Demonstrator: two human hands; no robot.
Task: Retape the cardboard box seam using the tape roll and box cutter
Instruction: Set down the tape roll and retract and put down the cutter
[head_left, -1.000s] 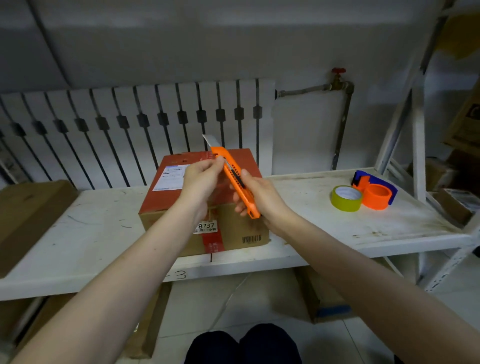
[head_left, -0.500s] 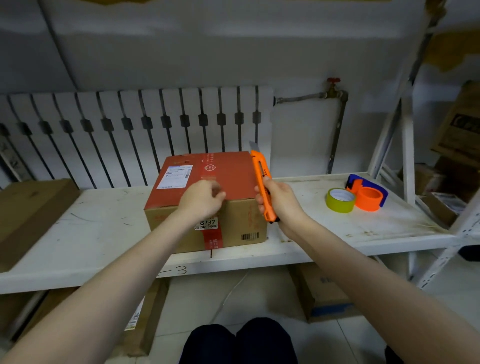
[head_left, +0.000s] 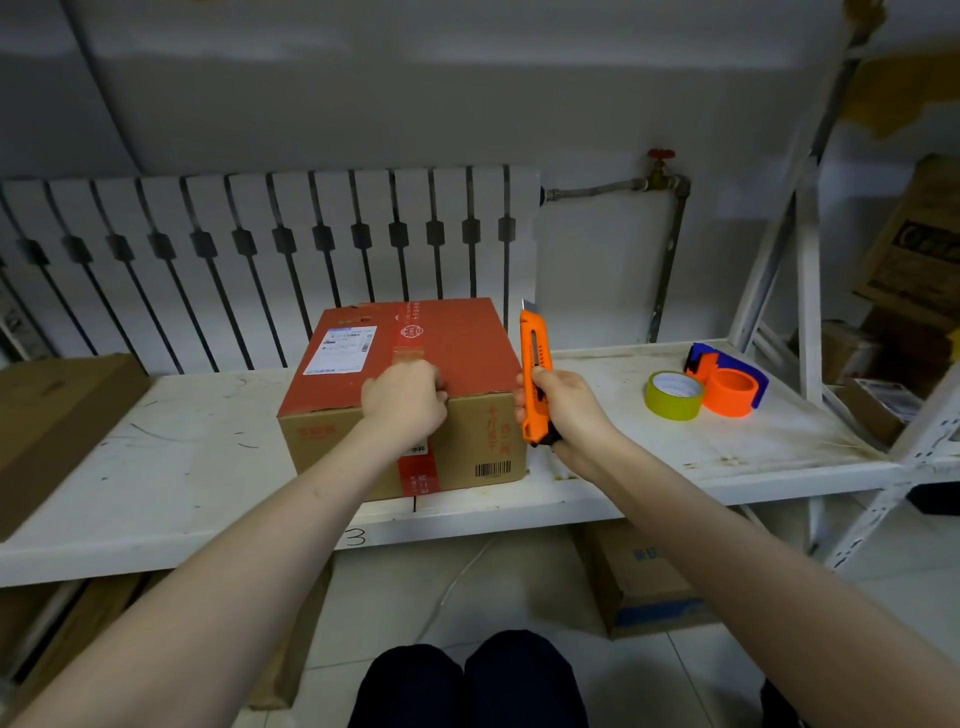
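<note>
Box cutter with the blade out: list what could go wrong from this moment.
1. The box cutter in the right hand has its blade exposed and pointing up, close to the cardboard box; a slip could nick the left hand resting on the box's front top edge.
2. The box sits near the shelf's front edge; pressing or cutting could push it off.
3. The yellow tape roll lies out to the right, so reaching for it with the blade still out is risky.
</note>
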